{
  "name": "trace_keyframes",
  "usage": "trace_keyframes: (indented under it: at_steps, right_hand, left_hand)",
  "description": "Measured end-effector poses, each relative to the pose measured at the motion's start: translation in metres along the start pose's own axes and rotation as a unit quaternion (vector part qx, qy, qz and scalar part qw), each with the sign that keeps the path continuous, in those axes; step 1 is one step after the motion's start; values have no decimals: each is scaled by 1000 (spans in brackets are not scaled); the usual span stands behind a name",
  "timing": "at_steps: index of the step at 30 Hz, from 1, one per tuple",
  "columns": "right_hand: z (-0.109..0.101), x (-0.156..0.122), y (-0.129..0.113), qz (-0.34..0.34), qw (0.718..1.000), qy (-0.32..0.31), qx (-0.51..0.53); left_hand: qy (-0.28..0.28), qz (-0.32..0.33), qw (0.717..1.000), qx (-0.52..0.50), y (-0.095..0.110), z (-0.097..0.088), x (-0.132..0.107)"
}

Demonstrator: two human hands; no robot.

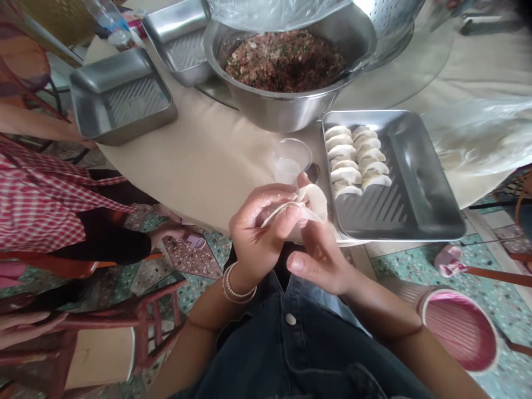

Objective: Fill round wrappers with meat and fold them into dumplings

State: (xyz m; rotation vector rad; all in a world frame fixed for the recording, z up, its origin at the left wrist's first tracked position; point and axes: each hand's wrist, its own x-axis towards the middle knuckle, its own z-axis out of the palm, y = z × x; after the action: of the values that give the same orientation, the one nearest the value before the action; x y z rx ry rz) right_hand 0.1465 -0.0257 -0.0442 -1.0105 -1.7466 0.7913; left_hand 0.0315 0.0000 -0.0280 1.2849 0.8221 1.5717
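Dough wrapper (315, 200): folded over, held in front of the table's (199, 160) near edge; it sits between both hands, just left of the dumpling tray (415, 221).
Left hand (258, 235): grasping the wrapper, its thumb pressing the folded rim; a beaded bracelet (226, 285) circles the wrist.
Right hand (326, 255): also grasping the wrapper, fingers at its far side; the thumb stands apart from the dough.
Dumplings (341, 151): two columns along the tray's left side.
Clear cup (305, 148): on the table, just beyond the wrapper.
Steel bowl (278, 111): farther back, holding minced filling (282, 61); plastic film (282, 14) partly covers it.
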Motion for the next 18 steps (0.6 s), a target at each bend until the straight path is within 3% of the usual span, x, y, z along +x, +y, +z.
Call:
trace_keyframes:
  at_steps: [4, 8, 12, 15, 18]
  right_hand:
    - [-3, 3, -1, -48, 999, 5, 3]
    - [-5, 5, -4, -50, 992, 58, -97]
    - [-6, 8, -7, -72, 974, 98, -194]
    - [-7, 9, -8, -76, 973, 91, -199]
    - [-5, 5, -6, -64, 978, 91, -179]
  left_hand:
    - [-5, 9, 1000, 22, 1, -1, 0]
    - [-16, -22, 999, -19, 2, 0, -1]
    - [-33, -108, 988, -106, 4, -1, 1]
    - [-92, -188, 971, -118, 4, -1, 4]
    - [-98, -207, 964, -134, 2, -2, 7]
